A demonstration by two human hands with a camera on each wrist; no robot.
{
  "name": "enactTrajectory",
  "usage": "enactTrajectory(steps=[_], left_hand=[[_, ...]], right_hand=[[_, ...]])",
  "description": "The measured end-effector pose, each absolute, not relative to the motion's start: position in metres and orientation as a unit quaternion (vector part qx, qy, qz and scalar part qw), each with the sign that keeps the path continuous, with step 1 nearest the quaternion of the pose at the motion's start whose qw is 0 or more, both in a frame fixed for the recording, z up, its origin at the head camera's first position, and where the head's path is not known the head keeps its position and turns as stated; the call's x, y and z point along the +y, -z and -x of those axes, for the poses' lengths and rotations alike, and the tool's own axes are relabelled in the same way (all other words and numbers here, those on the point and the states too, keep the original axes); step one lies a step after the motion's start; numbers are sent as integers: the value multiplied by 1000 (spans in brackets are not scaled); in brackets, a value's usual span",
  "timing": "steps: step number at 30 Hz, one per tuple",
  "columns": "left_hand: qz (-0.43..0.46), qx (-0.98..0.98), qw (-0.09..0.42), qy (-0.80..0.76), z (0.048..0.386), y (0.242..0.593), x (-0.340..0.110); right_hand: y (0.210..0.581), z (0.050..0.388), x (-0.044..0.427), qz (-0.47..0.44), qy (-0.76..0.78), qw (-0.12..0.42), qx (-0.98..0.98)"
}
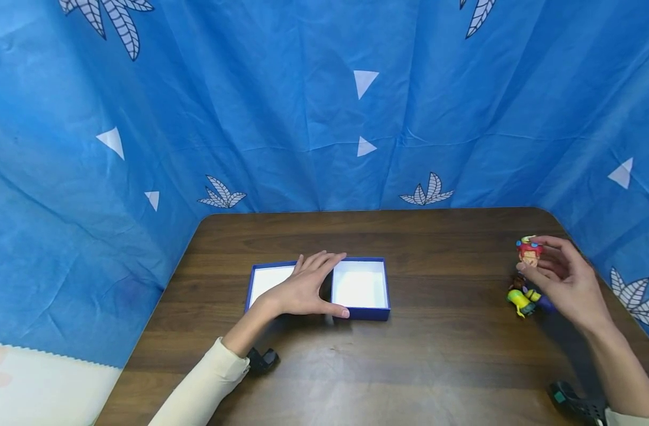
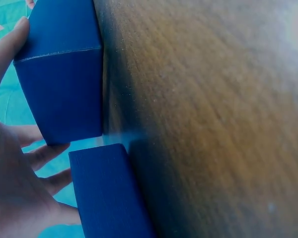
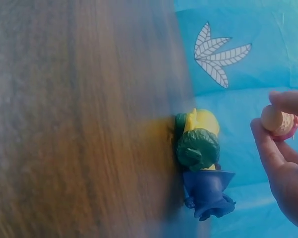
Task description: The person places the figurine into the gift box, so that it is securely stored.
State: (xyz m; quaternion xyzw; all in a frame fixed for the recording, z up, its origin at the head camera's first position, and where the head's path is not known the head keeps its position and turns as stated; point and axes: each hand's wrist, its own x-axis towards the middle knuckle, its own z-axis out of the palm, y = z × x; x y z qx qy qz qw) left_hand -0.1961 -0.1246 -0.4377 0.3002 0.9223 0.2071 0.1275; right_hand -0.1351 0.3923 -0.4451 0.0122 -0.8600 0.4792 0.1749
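Note:
A blue open-topped box (image 1: 361,313) with a white inside sits mid-table. My left hand (image 1: 303,290) spans its left end, thumb at the front wall and fingers toward the back edge. Under that hand, on the left, lies a second blue-rimmed white tray or lid (image 1: 265,278), partly covered. At the far right my right hand (image 1: 566,281) pinches a small toy figure (image 1: 529,253) with a red top between thumb and fingers, above the table. Just below it lie several toy figures, among them a yellow-green one (image 1: 518,300) and one with a blue skirt-like part (image 3: 208,193).
The brown wooden table (image 1: 436,367) carries all of this. A blue curtain (image 1: 313,106) with leaf and triangle prints hangs along the back and sides. Black wrist devices (image 1: 262,361) show below both hands.

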Motion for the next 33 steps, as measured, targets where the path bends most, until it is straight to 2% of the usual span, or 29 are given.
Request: enactTrajectory(steps=[5,17,33], left_hand=[[-297,923,128,-208,196,439,-125],[-296,921,134,-215,196,440,-125],[-293,922,130,-215,196,440,-124]], right_hand=[[447,136,389,-45,-496,172,-850],[444,134,390,-9,-486,155,-860],[445,138,376,-21,-448,155,-880]])
